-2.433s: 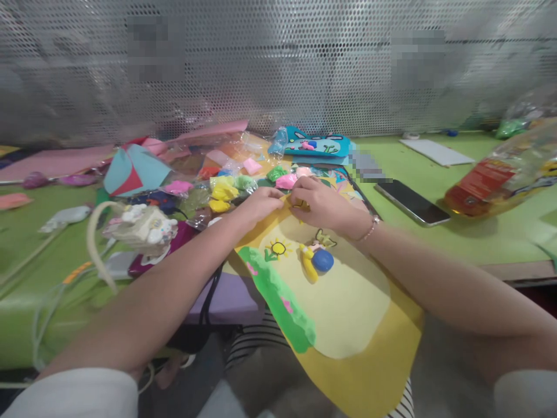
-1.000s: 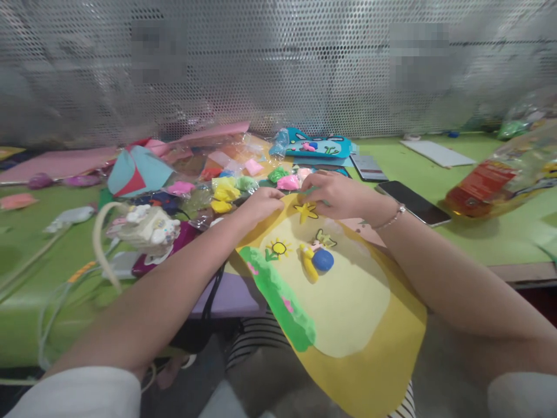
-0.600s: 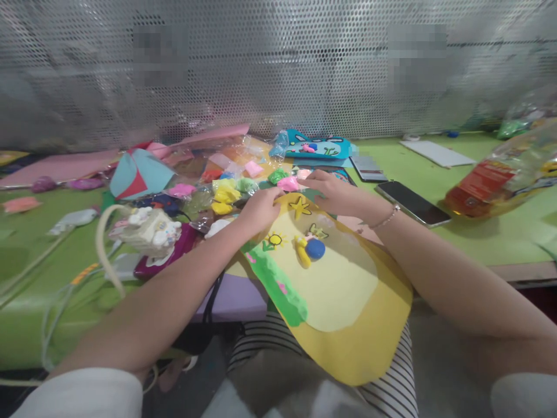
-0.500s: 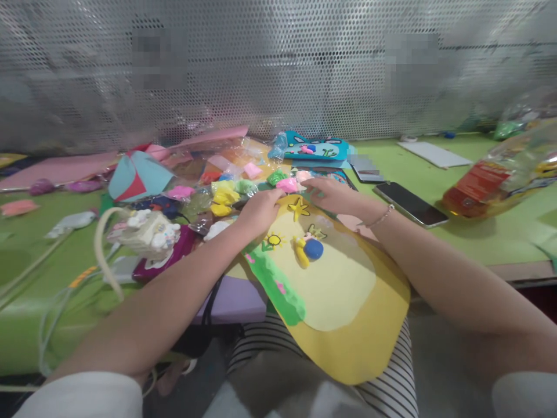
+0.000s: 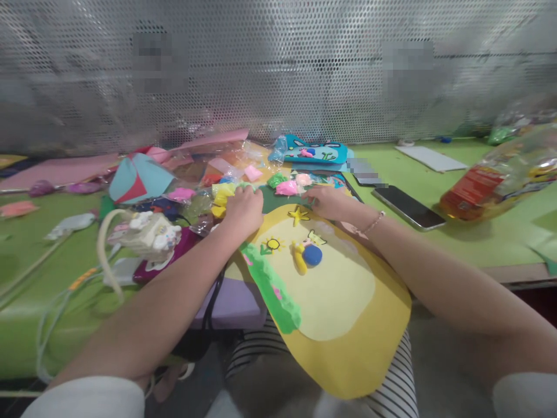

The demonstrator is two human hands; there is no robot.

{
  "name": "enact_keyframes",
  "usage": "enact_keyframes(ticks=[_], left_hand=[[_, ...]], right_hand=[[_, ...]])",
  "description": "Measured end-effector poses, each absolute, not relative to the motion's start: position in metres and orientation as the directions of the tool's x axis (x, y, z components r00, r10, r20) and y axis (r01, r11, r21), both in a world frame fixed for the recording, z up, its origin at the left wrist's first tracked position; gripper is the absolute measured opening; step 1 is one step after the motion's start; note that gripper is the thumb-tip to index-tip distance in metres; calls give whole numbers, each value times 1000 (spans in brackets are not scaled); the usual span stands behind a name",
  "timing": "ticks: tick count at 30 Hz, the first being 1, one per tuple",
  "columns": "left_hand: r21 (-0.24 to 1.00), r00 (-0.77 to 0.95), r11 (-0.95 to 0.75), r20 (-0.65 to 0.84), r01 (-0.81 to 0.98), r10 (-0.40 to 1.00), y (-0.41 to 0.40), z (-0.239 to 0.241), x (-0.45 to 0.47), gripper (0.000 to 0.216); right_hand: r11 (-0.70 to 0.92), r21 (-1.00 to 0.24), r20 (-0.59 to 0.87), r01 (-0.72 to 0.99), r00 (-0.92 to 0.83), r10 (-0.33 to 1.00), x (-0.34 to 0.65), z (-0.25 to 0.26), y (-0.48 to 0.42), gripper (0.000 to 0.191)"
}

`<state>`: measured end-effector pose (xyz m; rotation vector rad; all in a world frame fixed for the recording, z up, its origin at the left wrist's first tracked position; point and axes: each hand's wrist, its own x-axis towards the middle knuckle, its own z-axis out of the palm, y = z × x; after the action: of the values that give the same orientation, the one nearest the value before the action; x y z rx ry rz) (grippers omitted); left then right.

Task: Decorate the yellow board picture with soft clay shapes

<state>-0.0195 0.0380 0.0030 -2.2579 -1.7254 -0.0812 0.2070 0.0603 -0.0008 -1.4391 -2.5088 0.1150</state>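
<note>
A yellow paper sheet (image 5: pixel 348 360) with a pale yellow panel slopes from the table edge over my lap. It bears a yellow clay star (image 5: pixel 298 216), a small sun (image 5: pixel 273 244), a blue-and-yellow clay figure (image 5: pixel 312 255) and a green clay strip (image 5: pixel 278 299) with pink bits. My left hand (image 5: pixel 244 210) is closed at the sheet's upper left, beside yellow clay packets (image 5: pixel 221 194); its fingertips are hidden. At the upper right edge, over dark green paper (image 5: pixel 276 200), my right hand (image 5: pixel 328 201) has loosely bent fingers apart, holding nothing visible.
Pink clay (image 5: pixel 287 187) and green clay (image 5: pixel 275 179) lie ahead, before a blue decorated card (image 5: pixel 315 151). A phone (image 5: pixel 409 206) and a bottle of amber liquid (image 5: pixel 474 188) are at right. Cables and a white charger (image 5: pixel 150 235) lie left. A perforated metal panel (image 5: pixel 278 69) stands behind.
My left hand has moved left, away from the pink clay, and its fingers have curled. My right hand has drawn slightly back from the clay. The yellow sheet has slid a little toward me.
</note>
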Motion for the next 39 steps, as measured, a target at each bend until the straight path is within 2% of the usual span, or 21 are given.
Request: enact_keyframes(ticks=[5, 9, 13, 15, 18, 20, 22, 27, 31, 39], left_hand=[[-226, 232, -184, 211, 957, 950, 39, 0, -17, 36], [-235, 256, -200, 238, 951, 937, 37, 0, -16, 37], [-217, 241, -190, 240, 957, 941, 37, 0, -17, 37], [-190, 316, -270, 277, 944, 907, 40, 0, -16, 37], [-102, 563, -563, 313, 820, 765, 42, -2, -10, 41], [-20, 701, -727, 283, 687, 655, 41, -4, -5, 41], [45, 761, -789, 234, 613, 605, 40, -7, -1, 40], [122, 747, -773, 199, 623, 634, 39, -12, 2, 34], [175, 735, -762, 204, 623, 647, 41, -14, 2, 31], [202, 663, -697, 215, 688, 717, 42, -18, 5, 33]], right_hand=[[621, -194, 250, 760, -574, 780, 207, 4, 56, 9], [663, -172, 150, 729, -646, 749, 210, 8, 53, 21], [689, -173, 43, 704, -694, 719, 214, 6, 55, 21], [693, -186, 30, 696, -702, 712, 215, 4, 56, 20], [693, -221, 73, 686, -697, 713, 214, 6, 55, 21], [697, -223, 114, 681, -692, 713, 214, 10, 54, 18], [707, -199, 131, 678, -697, 705, 213, 14, 51, 17], [743, -152, 112, 652, -736, 668, 212, 15, 49, 23], [732, -147, 86, 666, -728, 680, 211, 11, 50, 20], [686, -201, 56, 699, -691, 720, 213, 10, 53, 26]])
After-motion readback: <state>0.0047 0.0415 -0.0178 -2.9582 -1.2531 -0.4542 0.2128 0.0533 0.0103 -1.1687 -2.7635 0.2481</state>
